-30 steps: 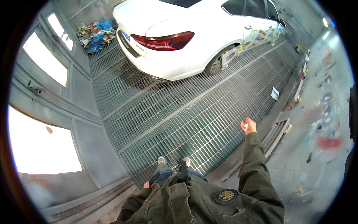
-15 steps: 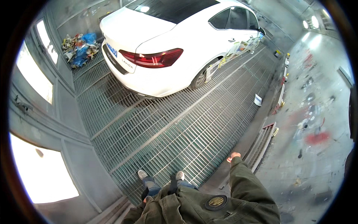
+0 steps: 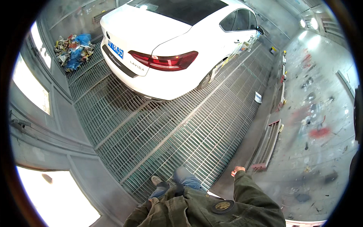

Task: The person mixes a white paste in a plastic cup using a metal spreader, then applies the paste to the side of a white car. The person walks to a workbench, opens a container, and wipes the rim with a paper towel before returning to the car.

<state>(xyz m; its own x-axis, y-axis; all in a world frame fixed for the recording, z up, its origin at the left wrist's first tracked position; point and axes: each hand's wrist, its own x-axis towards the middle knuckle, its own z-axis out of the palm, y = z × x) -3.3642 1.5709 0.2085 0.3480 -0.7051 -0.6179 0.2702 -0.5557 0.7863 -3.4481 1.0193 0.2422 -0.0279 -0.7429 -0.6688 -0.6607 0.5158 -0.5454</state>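
Note:
My right hand (image 3: 237, 171) is out in front of the dark green sleeve at the lower right. Its fingers are curled in and nothing shows in them. It hangs over the floor's right edge, near a long slatted panel (image 3: 267, 145) against the wall, without touching it. My left hand is out of sight at the lower left, where only the jacket sleeve (image 3: 138, 216) shows. Ahead stands a white car (image 3: 170, 84), its rear corner toward me, with a red tail light (image 3: 174, 61) and masking paper (image 3: 219, 67) along its right side.
Metal grating (image 3: 181, 132) covers the floor under the car and my feet. A heap of crumpled paper and blue plastic (image 3: 75, 51) lies at the far left. A white sheet (image 3: 258, 97) rests near the right edge. Bright panels (image 3: 56, 196) line the left wall; paint marks spot the right wall (image 3: 317, 132).
I have stepped forward, one leg now raised ahead of the other. The car's rear appears larger and its plate shows more. My right hand stays curled, slightly lower in view.

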